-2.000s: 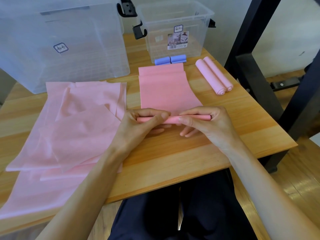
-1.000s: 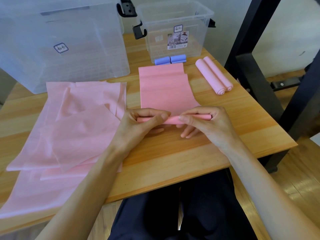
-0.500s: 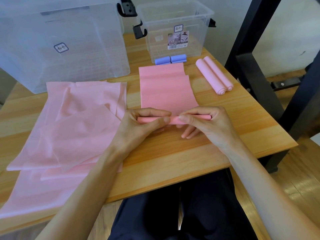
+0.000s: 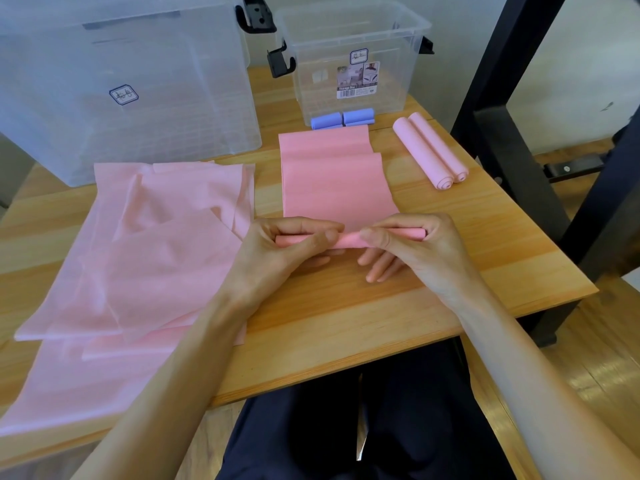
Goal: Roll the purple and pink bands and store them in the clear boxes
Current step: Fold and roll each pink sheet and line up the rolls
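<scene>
A pink band (image 4: 332, 181) lies flat on the wooden table (image 4: 346, 313), its near end wound into a thin roll (image 4: 349, 240). My left hand (image 4: 277, 254) pinches the roll's left part with thumb and curled fingers. My right hand (image 4: 412, 247) pinches the right part. Two finished pink rolls (image 4: 429, 150) lie side by side at the right. Two purple rolls (image 4: 341, 118) sit in front of the small clear box (image 4: 353, 60). A large clear box (image 4: 121, 81) stands at the back left.
A pile of loose, lighter pink bands (image 4: 138, 254) covers the table's left half and hangs over the near edge. A black metal frame (image 4: 512, 133) rises close to the table's right side. My dark-clothed lap (image 4: 346, 427) is below the front edge.
The roll has been wound slightly further up the band, and the flat part has grown a little shorter. Both hands stay in nearly the same place.
</scene>
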### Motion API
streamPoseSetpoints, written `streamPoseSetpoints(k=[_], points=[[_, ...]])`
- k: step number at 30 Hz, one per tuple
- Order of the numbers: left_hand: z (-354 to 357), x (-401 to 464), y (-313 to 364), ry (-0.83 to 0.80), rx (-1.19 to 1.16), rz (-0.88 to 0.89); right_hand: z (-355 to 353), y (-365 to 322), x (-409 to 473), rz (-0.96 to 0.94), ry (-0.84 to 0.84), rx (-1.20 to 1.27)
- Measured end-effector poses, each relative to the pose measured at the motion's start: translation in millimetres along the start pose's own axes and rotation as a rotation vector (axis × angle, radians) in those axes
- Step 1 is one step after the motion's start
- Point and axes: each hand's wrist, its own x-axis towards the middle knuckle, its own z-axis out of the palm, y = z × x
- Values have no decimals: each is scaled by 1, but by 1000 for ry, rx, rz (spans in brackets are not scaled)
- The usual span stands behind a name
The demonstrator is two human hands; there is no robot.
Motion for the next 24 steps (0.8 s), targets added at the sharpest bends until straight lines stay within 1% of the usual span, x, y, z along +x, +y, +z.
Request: streamPoseSetpoints(k=[3, 7, 13, 18, 24], points=[[-1, 0, -1, 26, 7, 8, 0, 0, 1, -8, -15, 5], [0, 1, -1, 20, -11, -23, 0, 2, 1, -48, -19, 22], [-2, -1, -1, -63, -26, -3, -1, 1, 0, -55, 5, 31], [0, 0, -4, 32, 47, 68, -1, 1, 1, -7, -1, 20], [-2, 3, -5, 55, 18, 2, -1, 2, 2, -40, -33, 49]])
